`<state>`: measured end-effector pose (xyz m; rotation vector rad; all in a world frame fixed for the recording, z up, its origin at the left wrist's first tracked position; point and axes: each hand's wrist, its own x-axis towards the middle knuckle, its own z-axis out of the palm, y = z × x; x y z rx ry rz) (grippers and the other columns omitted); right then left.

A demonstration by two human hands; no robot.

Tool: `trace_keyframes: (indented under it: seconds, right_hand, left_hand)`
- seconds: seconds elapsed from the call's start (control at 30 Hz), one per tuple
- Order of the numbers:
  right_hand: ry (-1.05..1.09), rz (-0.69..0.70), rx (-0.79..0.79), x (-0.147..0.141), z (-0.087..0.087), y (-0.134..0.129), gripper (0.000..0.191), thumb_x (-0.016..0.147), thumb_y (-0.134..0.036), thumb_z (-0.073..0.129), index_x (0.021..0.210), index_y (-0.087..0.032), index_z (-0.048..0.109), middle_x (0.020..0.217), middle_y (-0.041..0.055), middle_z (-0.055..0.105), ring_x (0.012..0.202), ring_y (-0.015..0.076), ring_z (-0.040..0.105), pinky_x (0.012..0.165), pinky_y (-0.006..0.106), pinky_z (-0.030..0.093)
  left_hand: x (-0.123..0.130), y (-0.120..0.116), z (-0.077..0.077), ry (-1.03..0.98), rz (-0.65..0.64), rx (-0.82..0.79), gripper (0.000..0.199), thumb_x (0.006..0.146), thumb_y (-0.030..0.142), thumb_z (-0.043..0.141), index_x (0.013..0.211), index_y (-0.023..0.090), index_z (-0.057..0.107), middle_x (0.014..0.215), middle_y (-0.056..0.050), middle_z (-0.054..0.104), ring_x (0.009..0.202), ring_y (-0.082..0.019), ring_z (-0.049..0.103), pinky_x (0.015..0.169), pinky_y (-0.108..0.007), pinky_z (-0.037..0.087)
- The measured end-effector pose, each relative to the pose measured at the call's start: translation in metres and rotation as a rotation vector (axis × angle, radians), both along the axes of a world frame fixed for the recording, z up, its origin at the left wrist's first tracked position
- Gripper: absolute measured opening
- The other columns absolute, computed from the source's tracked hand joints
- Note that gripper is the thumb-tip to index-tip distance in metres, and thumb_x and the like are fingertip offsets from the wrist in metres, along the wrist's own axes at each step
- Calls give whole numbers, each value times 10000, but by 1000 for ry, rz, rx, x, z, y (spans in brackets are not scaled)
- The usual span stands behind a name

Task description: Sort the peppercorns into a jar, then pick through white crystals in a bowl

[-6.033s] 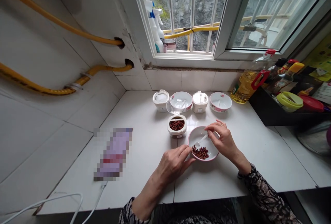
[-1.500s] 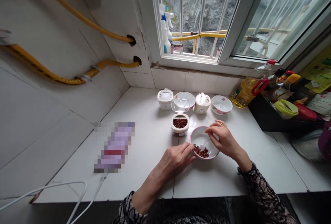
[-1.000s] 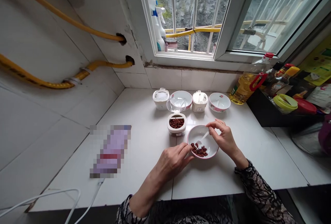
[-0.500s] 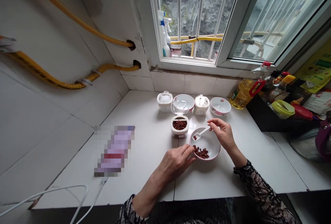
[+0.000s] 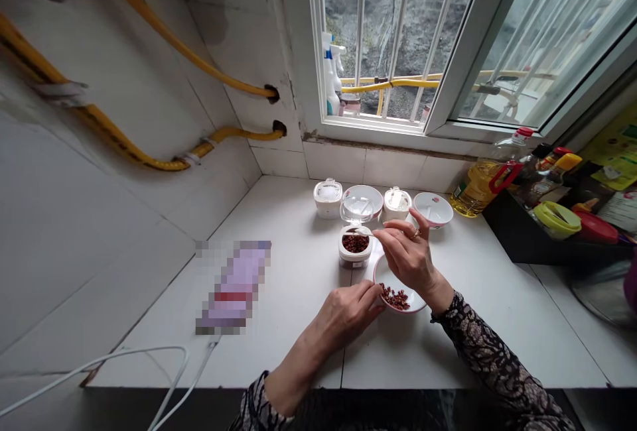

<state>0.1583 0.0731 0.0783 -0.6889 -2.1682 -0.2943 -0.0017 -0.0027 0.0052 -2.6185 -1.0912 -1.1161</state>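
My left hand [image 5: 348, 313] grips the near left rim of a white bowl [image 5: 384, 273] with a pink edge. Reddish-brown peppercorns [image 5: 396, 298] lie in the bottom of that bowl. Pinched in the fingers of my right hand [image 5: 411, 255] is a small white spoon [image 5: 365, 233], its head at the mouth of a seasoning jar [image 5: 354, 261]. The jar's clear lid is flipped up, and more of the peppercorns show inside. My right hand covers part of the bowl; whether the spoon carries anything is hard to see.
Behind stand two lidded white jars [image 5: 328, 200] [image 5: 397, 200] and two more bowls [image 5: 371, 197] [image 5: 432, 209]. An oil bottle [image 5: 478, 182] and a black condiment rack [image 5: 517, 235] are at the right. A blurred purple item [image 5: 236, 285] with a white cable [image 5: 212, 351] lies left.
My right hand has moved the spoon from over the bowl, leftward and away from me, to the open jar. My left hand keeps its hold on the bowl. The camera view has shifted slightly.
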Motion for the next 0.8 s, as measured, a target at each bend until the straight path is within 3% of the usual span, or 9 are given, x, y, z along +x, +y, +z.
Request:
trace_keyframes:
  seconds: [0.23, 0.43, 0.6, 0.8]
  right_hand:
    - [219, -89, -64, 29, 2, -2, 207, 895, -121, 536, 982, -274, 645, 791, 0, 726, 809, 215, 684, 1073, 547, 381]
    - [128, -109, -220, 56, -21, -1, 172, 902, -139, 528, 918, -242, 664, 751, 22, 717, 766, 219, 668, 969, 501, 452]
    - [18, -17, -349, 52, -37, -8, 167, 910, -118, 520, 900, -221, 652, 788, 23, 740, 791, 203, 671, 984, 487, 431]
    - [135, -35, -528, 49, -45, -11, 156, 900, -140, 538, 898, -230, 665, 787, 16, 739, 755, 194, 678, 1010, 507, 429]
  left_hand:
    - [-3, 0, -4, 16, -15, -27, 176, 1017, 273, 430, 1066, 139, 532, 842, -42, 660, 639, -139, 654, 500, -232, 504]
    - [-4, 0, -7, 12, -14, -22, 200, 1018, 288, 421, 1089, 141, 537, 913, -72, 680, 684, -138, 671, 548, -228, 536]
    - [-3, 1, -5, 4, -16, -3, 213, 1029, 303, 404, 1056, 145, 544, 886, -70, 678, 673, -142, 671, 527, -221, 524]
    - [-4, 1, -4, 8, -20, 3, 184, 1016, 293, 442, 1058, 149, 549, 879, -65, 675, 671, -135, 669, 533, -209, 522]
